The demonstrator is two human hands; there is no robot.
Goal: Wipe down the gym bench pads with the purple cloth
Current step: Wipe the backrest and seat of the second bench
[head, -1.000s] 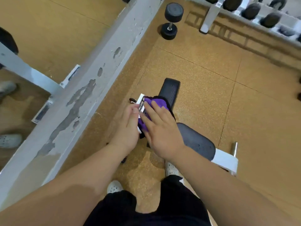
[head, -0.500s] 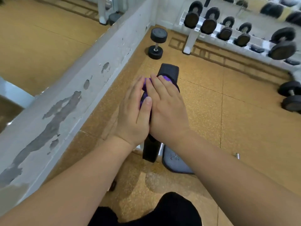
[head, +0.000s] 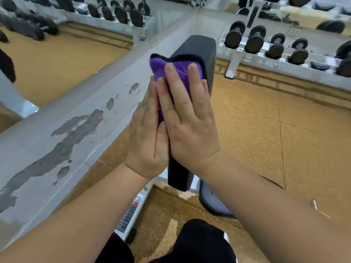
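The purple cloth [head: 178, 72] lies just above the centre of the frame, spread over the upper part of the black back pad [head: 201, 47] of the gym bench, which rises tilted away from the camera. A dark-edged fold of the cloth sticks out past the pad's left edge.

The right hand [head: 190, 128] lies flat on the cloth with its fingers straight and slightly spread, pressing it against the pad — it does not grip the cloth. The left hand [head: 145, 141] lies beside it, touching it along the thumb, also flat with straight fingers. It rests along the pad's left side, with its fingertips at the cloth's left edge; whether its palm touches the pad I cannot tell.

Below the hands, the lower end of the back pad shows, and to its lower right part of the seat pad [head: 213, 204]. The white bench frame [head: 133, 207], bearing a printed sticker, runs down towards the bottom centre, where the person's dark-clad legs [head: 199, 242] appear.

A grey ledge [head: 62, 133] with flaking paint crosses the left half, below a mirror [head: 57, 59]. At the upper right a white rack [head: 234, 62] holds black dumbbells [head: 255, 39] — all on a cork-coloured floor [head: 266, 141].
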